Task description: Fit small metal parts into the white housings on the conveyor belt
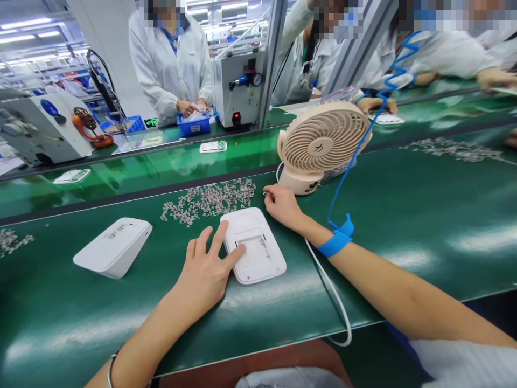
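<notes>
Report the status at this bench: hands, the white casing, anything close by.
Left hand flat on white casing. Right hand pinching a small metal part at the pile. Fan just behind.

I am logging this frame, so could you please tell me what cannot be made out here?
- Head view: what the right hand pinches is too small.
- The small metal parts are too small to identify.
- The left hand covers part of the white casing.
</notes>
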Available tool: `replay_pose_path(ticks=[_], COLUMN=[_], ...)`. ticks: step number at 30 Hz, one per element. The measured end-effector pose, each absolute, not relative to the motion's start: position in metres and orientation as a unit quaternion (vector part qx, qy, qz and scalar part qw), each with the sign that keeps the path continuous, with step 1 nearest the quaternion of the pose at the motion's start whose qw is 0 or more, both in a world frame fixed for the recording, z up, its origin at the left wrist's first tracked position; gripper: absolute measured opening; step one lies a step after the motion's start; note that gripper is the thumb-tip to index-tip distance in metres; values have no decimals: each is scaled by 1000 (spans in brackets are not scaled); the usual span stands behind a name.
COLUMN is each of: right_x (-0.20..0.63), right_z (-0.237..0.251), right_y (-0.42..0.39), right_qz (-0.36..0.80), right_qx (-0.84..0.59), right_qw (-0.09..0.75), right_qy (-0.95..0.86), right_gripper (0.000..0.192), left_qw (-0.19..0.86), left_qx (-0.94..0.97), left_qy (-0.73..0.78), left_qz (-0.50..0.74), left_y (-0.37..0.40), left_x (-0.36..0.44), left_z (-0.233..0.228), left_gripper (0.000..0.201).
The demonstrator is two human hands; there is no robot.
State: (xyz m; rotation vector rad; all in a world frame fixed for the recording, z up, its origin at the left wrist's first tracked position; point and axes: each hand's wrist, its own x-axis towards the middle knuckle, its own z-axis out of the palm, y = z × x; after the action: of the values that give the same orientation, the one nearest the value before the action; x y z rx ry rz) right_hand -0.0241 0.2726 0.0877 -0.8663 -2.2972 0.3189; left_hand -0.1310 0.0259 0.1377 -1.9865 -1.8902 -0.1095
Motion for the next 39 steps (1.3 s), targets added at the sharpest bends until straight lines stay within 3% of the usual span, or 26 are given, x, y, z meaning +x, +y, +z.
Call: replay_pose_path(ticks=[3,9,15,20,33,39], right_x=[-23,-19,-17,-14,-15,-17], right_z=[90,100,121,125,119,113], right_y=[271,252,202,182,182,179], right_qz=[129,179,278,258,242,173], right_qx=[-323,-287,-142,-71,-45,-64], right_qw=[321,364,393,346,303,332], right_qy=[-881,-868,-865,-899,-920,-925], right_gripper=[18,13,13,17,17,18], left_qw=[238,259,266,274,276,278], left_qx=[-700,-687,-697,-698,-687,-687], left_qy=[-670,-672,-659,-655,-668,-667], left_qz=[-66,-97,-99,-90,-78,-75], left_y=[27,28,26,26,26,27], left_x=[-128,-117,-105,-102,-99,-98], left_z=[137,129,127,127,126,126], left_gripper=[25,22,24,24,25,26])
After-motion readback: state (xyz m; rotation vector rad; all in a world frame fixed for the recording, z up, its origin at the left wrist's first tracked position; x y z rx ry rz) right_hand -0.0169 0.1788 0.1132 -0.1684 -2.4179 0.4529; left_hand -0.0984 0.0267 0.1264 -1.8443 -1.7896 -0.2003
